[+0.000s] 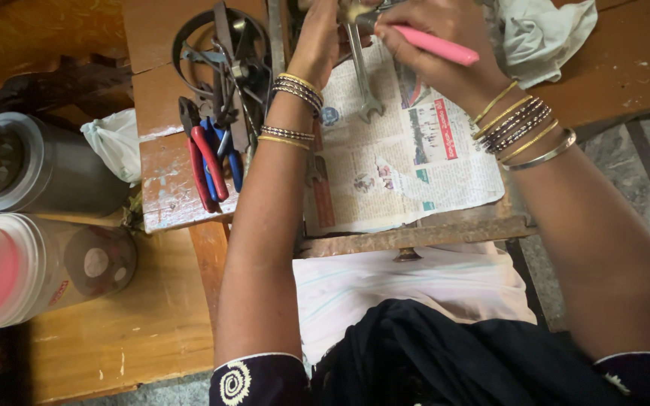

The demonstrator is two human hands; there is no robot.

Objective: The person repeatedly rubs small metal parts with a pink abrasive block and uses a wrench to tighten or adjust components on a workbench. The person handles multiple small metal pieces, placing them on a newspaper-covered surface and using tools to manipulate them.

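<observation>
A smooth pink plastic-handled tool (436,45) is gripped in the closed right hand (434,34) above creased printed newspaper (408,150). A flat steel open-ended spanner (361,71) is touched by the left hand (316,41), whose finger position cannot be told.

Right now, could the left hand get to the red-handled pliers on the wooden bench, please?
Probably yes. The left hand is up at the workpiece, but the red-handled pliers lie just beside that forearm with nothing over their handles; the hand would first have to let go.
</observation>
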